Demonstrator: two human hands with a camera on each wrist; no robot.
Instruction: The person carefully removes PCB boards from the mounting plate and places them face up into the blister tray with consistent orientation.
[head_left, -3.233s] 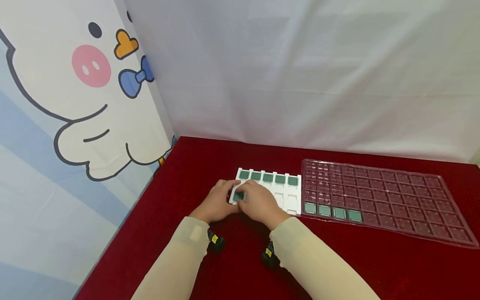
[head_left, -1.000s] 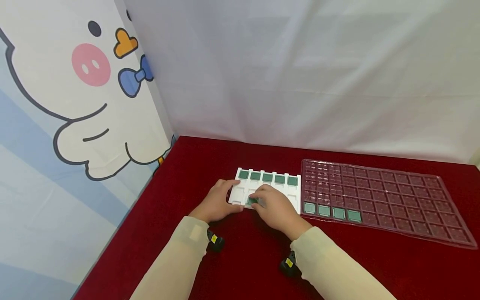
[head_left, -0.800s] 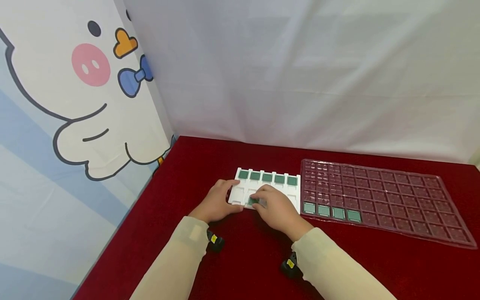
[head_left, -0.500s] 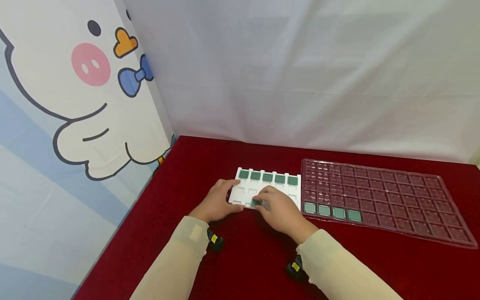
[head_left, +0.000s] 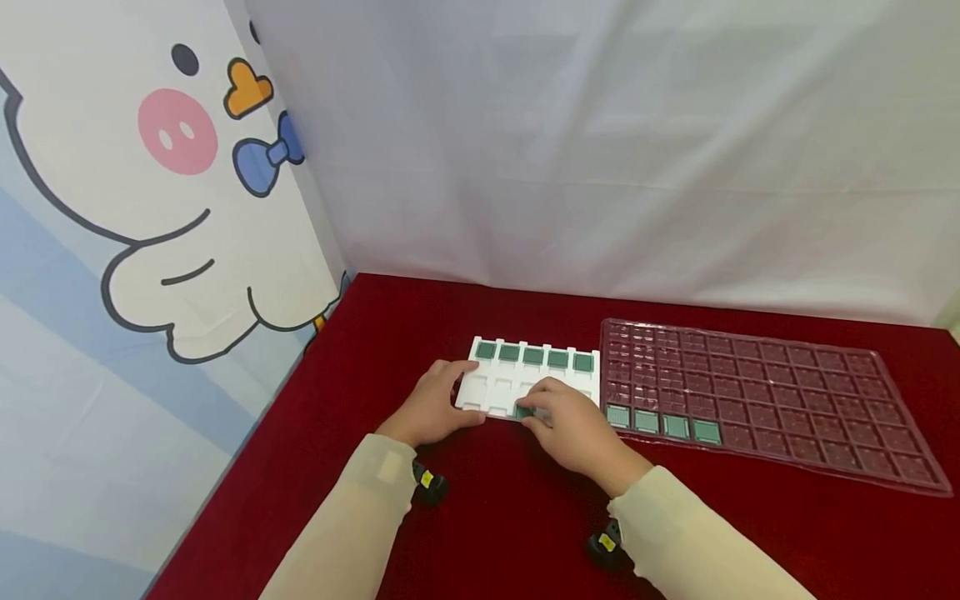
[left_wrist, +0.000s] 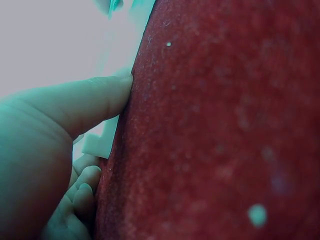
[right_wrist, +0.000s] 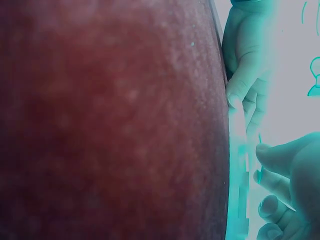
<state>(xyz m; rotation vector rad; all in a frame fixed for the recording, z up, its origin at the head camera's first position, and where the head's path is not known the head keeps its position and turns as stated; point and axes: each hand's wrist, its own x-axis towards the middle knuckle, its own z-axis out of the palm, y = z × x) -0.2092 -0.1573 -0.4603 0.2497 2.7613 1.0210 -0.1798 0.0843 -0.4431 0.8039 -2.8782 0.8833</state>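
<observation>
A white tray [head_left: 474, 390] with two rows of pockets lies on the red cloth, and green square chips [head_left: 533, 356] fill its back row. My left hand [head_left: 431, 408] holds the tray's left end; in the left wrist view its thumb [left_wrist: 105, 97] presses against the front edge. Over the front row, my right hand [head_left: 573, 429] pinches one green chip [head_left: 521, 411] between thumb and fingertips. That chip shows only as a thin edge in the right wrist view, close above the tray [right_wrist: 237, 190]. The right fingers hide part of the front row.
A clear plastic tray [head_left: 765, 392] of many square pockets lies just right of the white one. Several green chips [head_left: 662, 423] sit in its front left pockets. Behind the red cloth [head_left: 495, 517] hangs a white curtain [head_left: 570, 183]; a cartoon-printed one [head_left: 150, 275] is at the left.
My right hand has moved rightward along the white tray's front row with the green chip, from the left end to near the middle. The left hand stays at the tray's left end.
</observation>
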